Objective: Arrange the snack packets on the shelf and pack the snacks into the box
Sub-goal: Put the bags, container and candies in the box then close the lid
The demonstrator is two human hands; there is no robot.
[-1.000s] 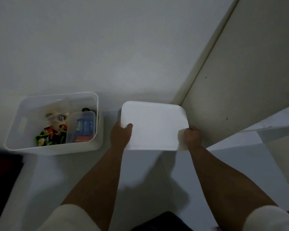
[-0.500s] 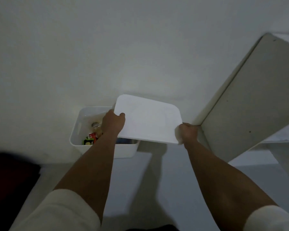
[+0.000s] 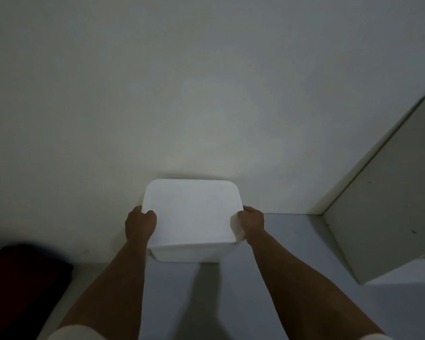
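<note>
A white lid (image 3: 192,209) with rounded corners lies over the top of the white box (image 3: 189,253), which stands on the floor against the wall. Only the box's front wall shows below the lid. The snack packets inside are hidden. My left hand (image 3: 140,224) grips the lid's left edge, thumb on top. My right hand (image 3: 252,223) grips its right edge near the front corner.
A white shelf unit's side panel (image 3: 388,217) rises at the right, about a hand's width from the box. A dark red object (image 3: 22,278) lies on the floor at the lower left. Pale floor (image 3: 206,303) stretches between my forearms.
Both hands carried the lid leftward from the floor by the shelf panel onto the open box. The lid now covers the box and hides the snacks.
</note>
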